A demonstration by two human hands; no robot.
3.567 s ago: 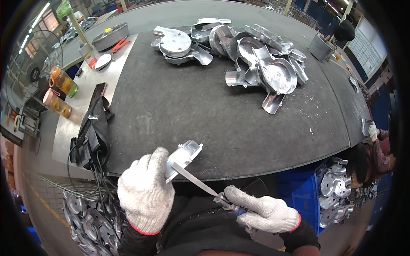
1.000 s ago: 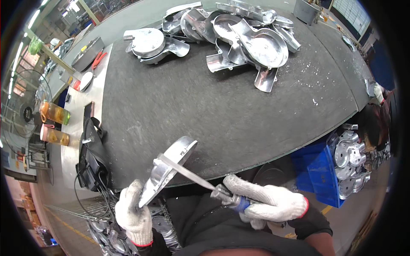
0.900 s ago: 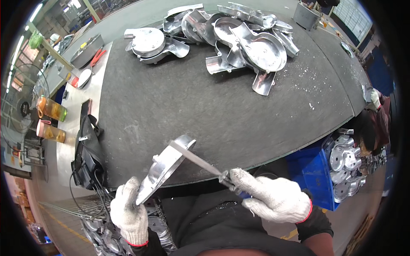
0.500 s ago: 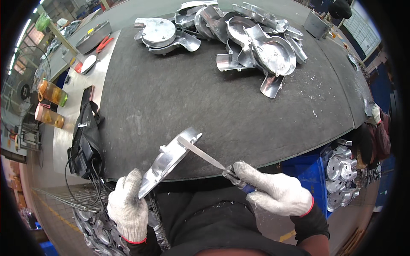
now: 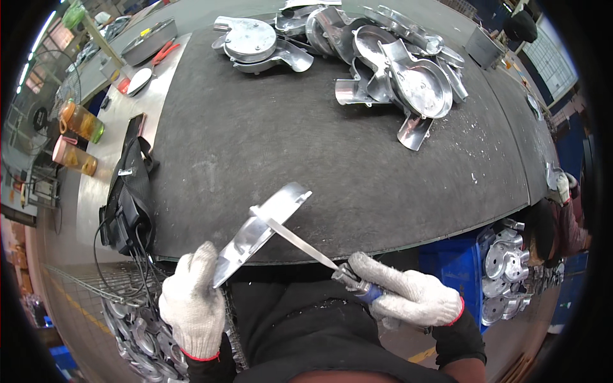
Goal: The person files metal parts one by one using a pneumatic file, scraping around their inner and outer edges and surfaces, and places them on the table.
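Note:
In a white knitted glove, my left hand (image 5: pixel 193 303) grips the lower end of a shiny cast metal housing (image 5: pixel 281 205), held tilted above the near edge of the table. My gloved right hand (image 5: pixel 415 293) is closed around the blue handle of a flat metal file (image 5: pixel 300 244). The file's blade crosses the housing near its middle, its tip at the left rim. On the far part of the dark table mat (image 5: pixel 255 134) lies a pile of similar metal housings (image 5: pixel 418 89).
A black bag (image 5: pixel 128 204) with cables lies at the table's left, near two drink bottles (image 5: pixel 75 156) and red-handled pliers (image 5: pixel 166 52). Below are a wire basket of metal parts (image 5: pixel 143 338) and a blue bin (image 5: pixel 456 268). Another person's gloved hand (image 5: pixel 562 186) shows at far right.
The file's tip has moved from near the housing's upper end down and left to its middle. The housing is slightly turned, and the whole view has shifted a little.

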